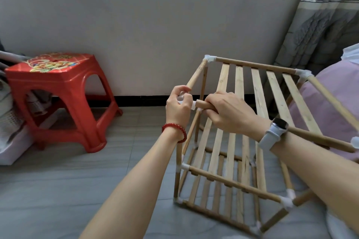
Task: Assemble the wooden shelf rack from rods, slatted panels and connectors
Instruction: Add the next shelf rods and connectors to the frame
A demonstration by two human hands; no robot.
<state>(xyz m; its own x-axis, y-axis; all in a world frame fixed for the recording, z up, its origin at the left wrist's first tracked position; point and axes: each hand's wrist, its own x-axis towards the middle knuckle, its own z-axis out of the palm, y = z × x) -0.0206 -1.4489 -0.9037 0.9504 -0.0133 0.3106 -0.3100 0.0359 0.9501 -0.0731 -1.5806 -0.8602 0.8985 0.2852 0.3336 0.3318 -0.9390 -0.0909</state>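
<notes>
The wooden rack (240,132) stands on the floor at centre right, built of rods, slatted panels and white connectors. My left hand (177,108) grips a white connector (193,105) at the rack's upper near-left corner, next to the free end of a side rod (196,73). My right hand (231,112) grips the near top rod (202,104), whose end sits at that connector. The rod runs on under my right wrist to another connector (355,142) at the right edge. A slatted panel (272,91) slopes across the top.
A red plastic stool (58,93) stands at the left by the wall, with a pile of fabric (9,122) beyond it. A pink cushion (328,103) and a curtain (320,15) are at the right. Grey floor tiles (77,180) lie in front.
</notes>
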